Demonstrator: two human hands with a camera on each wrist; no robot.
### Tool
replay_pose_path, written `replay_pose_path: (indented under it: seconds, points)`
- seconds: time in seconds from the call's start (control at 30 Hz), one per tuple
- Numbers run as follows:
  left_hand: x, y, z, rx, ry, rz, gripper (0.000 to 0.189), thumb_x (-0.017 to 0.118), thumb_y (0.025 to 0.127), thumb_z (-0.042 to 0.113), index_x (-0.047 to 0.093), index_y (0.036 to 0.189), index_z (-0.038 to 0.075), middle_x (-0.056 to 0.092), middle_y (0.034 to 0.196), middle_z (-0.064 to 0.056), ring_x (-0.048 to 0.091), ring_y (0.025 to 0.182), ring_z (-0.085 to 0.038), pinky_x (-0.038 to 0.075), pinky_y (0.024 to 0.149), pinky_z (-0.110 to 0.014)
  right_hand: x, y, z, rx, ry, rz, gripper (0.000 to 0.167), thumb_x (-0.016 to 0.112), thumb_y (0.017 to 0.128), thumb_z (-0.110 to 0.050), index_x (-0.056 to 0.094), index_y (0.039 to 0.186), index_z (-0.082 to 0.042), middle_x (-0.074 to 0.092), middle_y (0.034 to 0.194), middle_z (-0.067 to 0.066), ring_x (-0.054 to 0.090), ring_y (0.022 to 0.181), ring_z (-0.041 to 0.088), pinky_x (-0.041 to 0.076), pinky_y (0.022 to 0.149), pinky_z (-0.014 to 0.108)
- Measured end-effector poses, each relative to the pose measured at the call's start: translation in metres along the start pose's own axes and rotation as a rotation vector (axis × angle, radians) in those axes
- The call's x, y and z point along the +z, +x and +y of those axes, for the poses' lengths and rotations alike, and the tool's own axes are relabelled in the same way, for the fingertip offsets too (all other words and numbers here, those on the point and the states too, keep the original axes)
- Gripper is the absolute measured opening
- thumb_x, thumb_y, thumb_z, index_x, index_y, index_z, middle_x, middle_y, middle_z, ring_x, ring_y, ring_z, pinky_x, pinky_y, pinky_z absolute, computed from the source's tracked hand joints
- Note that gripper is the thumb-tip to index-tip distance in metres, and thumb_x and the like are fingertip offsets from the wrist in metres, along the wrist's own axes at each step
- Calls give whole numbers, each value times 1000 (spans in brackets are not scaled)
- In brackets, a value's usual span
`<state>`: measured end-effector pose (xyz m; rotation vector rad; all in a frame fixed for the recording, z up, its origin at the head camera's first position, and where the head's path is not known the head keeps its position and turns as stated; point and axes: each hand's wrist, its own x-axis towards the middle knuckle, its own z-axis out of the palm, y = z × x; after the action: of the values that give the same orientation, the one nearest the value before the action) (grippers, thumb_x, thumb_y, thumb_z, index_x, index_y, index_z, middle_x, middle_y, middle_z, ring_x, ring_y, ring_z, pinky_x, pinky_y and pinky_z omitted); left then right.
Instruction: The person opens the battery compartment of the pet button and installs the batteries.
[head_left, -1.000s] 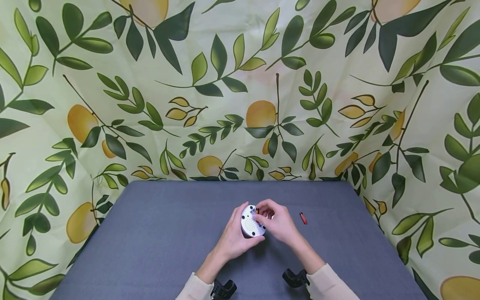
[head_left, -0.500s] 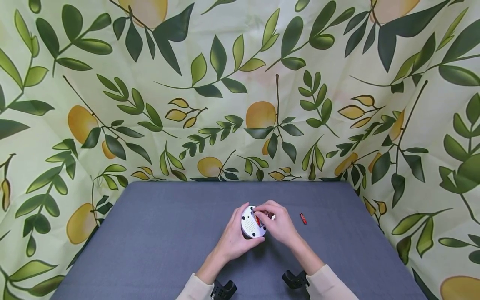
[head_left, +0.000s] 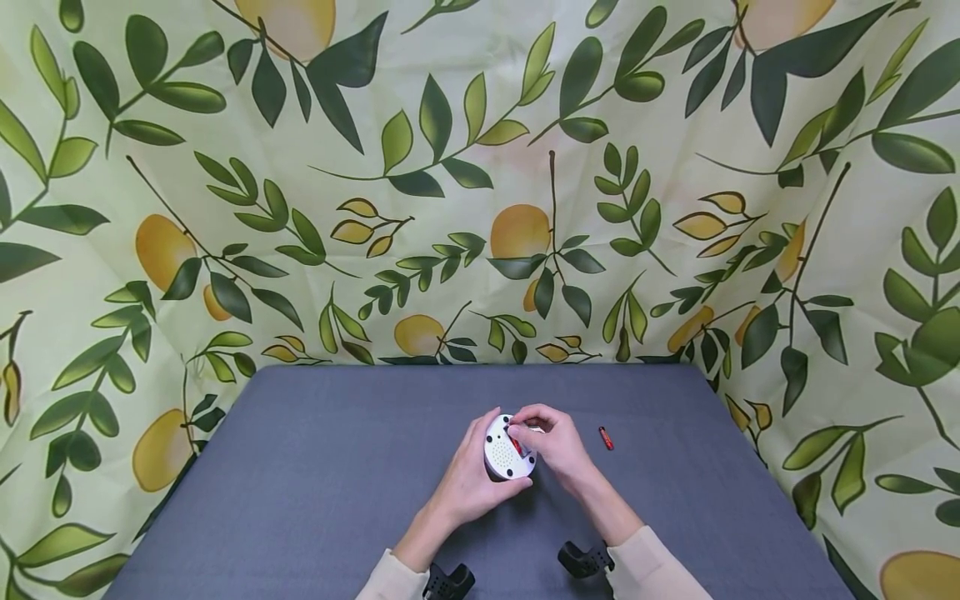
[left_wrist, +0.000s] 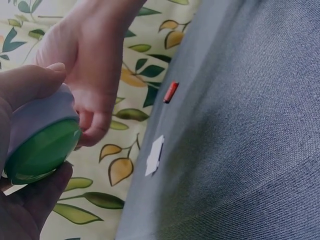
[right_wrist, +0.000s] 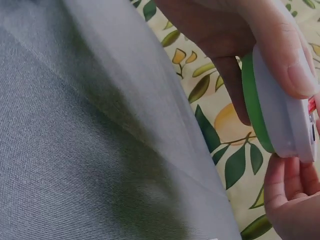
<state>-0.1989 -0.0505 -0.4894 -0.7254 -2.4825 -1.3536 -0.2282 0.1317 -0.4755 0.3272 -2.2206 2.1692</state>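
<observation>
My left hand (head_left: 471, 473) grips a round device (head_left: 501, 454) by its rim, thumb on one side and fingers on the other. Its white face, with small holes and dark feet, is turned up in the head view; the left wrist view shows a glossy green underside (left_wrist: 45, 150). A red battery (head_left: 516, 446) lies in the slot on the white face, partly covered by my right hand (head_left: 558, 446). The right thumb and forefinger pinch at the battery's upper end. In the right wrist view, fingers of my right hand (right_wrist: 295, 195) touch the device's edge.
A second red battery (head_left: 606, 438) lies on the grey cloth-covered table (head_left: 337, 500), right of the hands. A small flat white piece (left_wrist: 155, 156) lies near it, mostly hidden behind the right hand from the head. Leaf-patterned cloth (head_left: 450, 250) hangs behind.
The right fingers have shifted toward the slot's upper end, and more of the red battery in the slot shows than a second ago. The left hand keeps its grip on the device.
</observation>
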Motion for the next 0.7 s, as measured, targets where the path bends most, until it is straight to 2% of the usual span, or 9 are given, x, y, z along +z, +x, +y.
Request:
replay_pose_path:
  seconds: [0.17,0.3,0.43,0.7]
  points:
    - [0,0,1,0,8,-3,102,91,74,39,35,153,8,49,144,-8,53,120,-20,47,100,-44,-1,3,5,157,142,-32,33,75,89,-3,60,117,7,62,104,7,57,96,21,47,80,26]
    - [-1,1,1,8,13,-3,102,91,73,37,36,153,6,49,144,-8,53,121,-20,47,100,-44,-3,3,6,224,199,-87,36,73,91,-7,61,124,4,63,107,6,56,98,21,48,81,28]
    - [-1,1,1,23,12,-3,102,92,72,33,37,153,4,49,144,-9,54,121,-21,47,100,-44,-4,3,5,247,213,-127,31,72,93,-10,66,122,1,63,107,4,55,98,21,46,81,31]
    - [-3,0,-1,28,23,-15,102,93,72,32,37,153,5,49,144,-10,54,120,-20,48,99,-44,-2,4,8,255,274,-139,18,69,94,-4,68,112,-7,62,106,4,55,98,20,46,81,30]
